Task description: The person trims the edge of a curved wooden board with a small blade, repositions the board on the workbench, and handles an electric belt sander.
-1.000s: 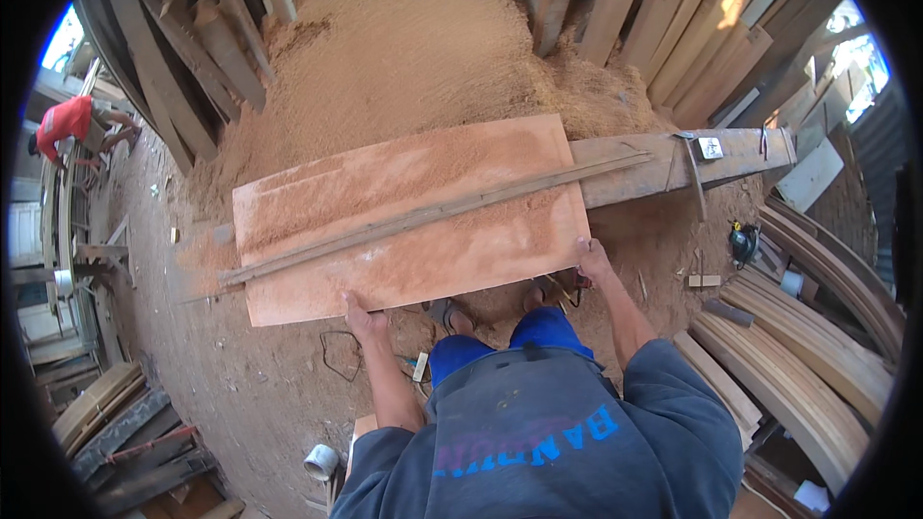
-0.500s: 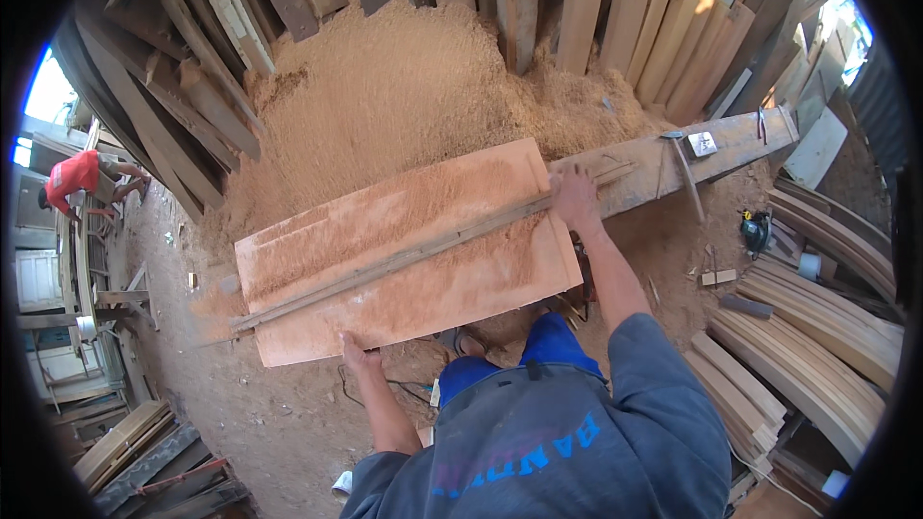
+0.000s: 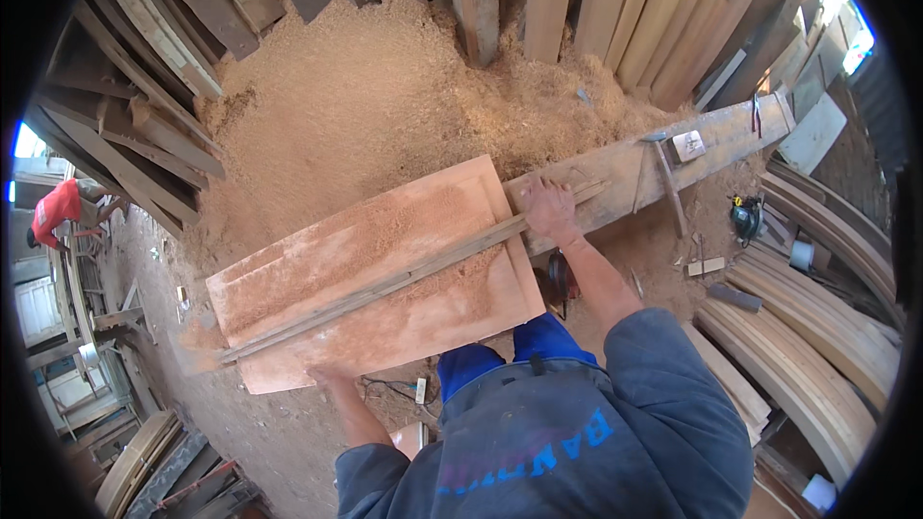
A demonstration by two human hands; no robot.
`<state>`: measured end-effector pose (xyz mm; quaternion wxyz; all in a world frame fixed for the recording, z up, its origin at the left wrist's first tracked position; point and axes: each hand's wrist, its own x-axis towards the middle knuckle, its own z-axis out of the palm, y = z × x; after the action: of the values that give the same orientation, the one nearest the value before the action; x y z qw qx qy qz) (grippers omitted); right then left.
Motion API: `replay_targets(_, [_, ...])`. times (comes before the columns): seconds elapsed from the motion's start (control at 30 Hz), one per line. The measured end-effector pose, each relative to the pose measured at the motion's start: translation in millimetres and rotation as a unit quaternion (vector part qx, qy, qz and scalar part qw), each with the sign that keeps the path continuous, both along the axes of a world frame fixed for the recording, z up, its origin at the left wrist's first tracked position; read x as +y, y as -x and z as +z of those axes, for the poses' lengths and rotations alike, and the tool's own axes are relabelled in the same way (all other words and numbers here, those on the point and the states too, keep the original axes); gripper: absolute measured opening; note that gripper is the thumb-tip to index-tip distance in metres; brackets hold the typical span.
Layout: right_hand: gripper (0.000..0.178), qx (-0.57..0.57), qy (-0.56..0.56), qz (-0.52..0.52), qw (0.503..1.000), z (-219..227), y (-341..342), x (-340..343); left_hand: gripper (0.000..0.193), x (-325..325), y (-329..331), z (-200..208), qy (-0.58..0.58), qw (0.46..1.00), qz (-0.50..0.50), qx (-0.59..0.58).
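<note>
A wide reddish wooden panel [image 3: 423, 312], dusted with sawdust, lies slantwise on a plank bench [image 3: 625, 192]. Along its length runs a narrow wooden strip [image 3: 385, 293], which sticks out past the left end. My right hand [image 3: 550, 211] is closed over the strip's right end, beside the panel's right edge. At the near edge, toward the left, my left hand [image 3: 330, 380] grips the panel; its fingers are partly hidden by the edge.
A hammer [image 3: 668, 183] and a small pale box [image 3: 688, 145] lie on the bench. Behind rises a sawdust heap [image 3: 327, 115] with upright boards [image 3: 553, 0]. Curved timbers [image 3: 808, 365] are stacked at right, near a green power tool [image 3: 745, 219]. A person in red [image 3: 58, 213] bends at far left.
The view has shifted, and the panel now appears lower and farther left. A dark, reddish-rimmed object shows more beside the panel's right end. Both hands keep their places on the wood.
</note>
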<state>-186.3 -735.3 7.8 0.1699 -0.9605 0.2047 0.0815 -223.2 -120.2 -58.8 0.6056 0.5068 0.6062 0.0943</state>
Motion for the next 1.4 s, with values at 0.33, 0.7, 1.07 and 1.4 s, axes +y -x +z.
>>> replay_targets(0.33, [0.039,0.001,0.005,0.013,1.000,1,-4,-4,0.080,-4,-1,18,-0.031,0.998,0.027,0.044])
replay_targets(0.7, [0.039,0.045,-0.043,-0.010,0.998,11,-24,1,0.086,17,9,5,-0.106,0.989,0.064,0.075])
replay_targets(1.07, [0.042,-0.006,-0.076,0.029,0.997,3,-28,-1,0.095,56,18,17,0.004,0.999,-0.047,0.020])
replay_targets(1.4, [0.043,-0.015,-0.049,-0.008,0.999,-3,-26,-12,0.092,-54,-8,66,-0.024,0.992,-0.049,0.116])
